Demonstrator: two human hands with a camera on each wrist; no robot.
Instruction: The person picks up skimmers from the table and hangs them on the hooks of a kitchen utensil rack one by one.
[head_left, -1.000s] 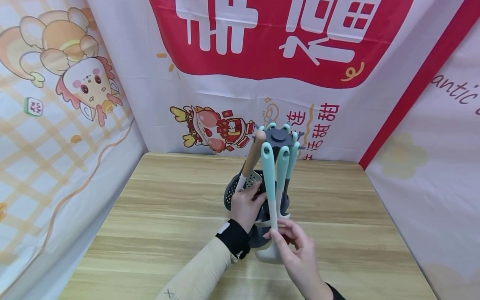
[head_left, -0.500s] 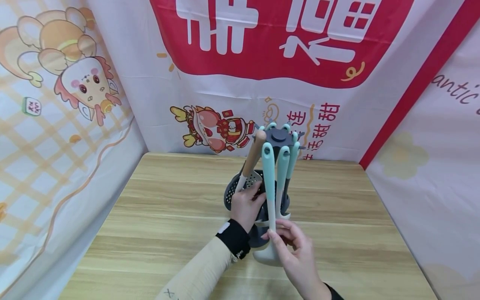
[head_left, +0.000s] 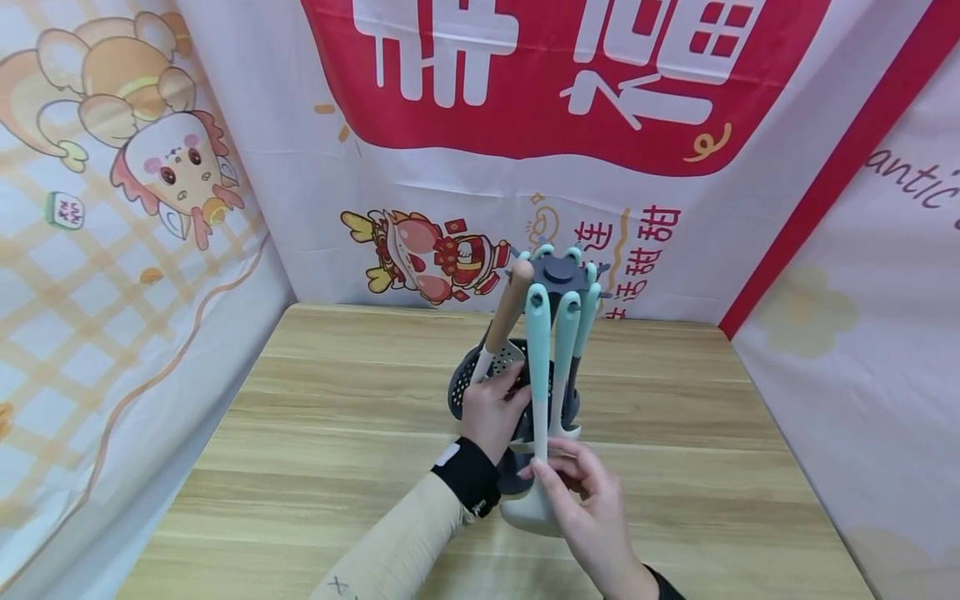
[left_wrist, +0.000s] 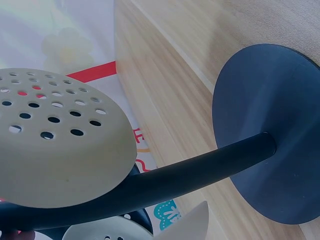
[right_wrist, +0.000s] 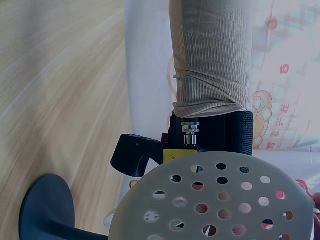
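Note:
A dark utensil stand (head_left: 558,271) bears several hanging kitchen utensils. My left hand (head_left: 491,412) reaches in among them and grips the stand's dark pole (left_wrist: 200,172); its fingers are mostly hidden. My right hand (head_left: 588,500) pinches the neck of a skimmer with a mint handle (head_left: 537,342), whose top end hangs at the stand's rim. Low in front of the stand is its pale grey head, and the right wrist view shows that perforated head (right_wrist: 215,200) up close. Left of it hangs a utensil with a wooden handle (head_left: 508,308).
Other mint-handled utensils (head_left: 567,333) hang to the right. A dark perforated head (head_left: 459,392) sticks out on the left. The stand's round base (left_wrist: 270,130) rests on the wooden table (head_left: 337,417). Printed cloth walls (head_left: 300,208) enclose the table's back and sides.
The skimmer's lower end and its pale head have shifted slightly left, together with my right hand. My left hand stays where it was.

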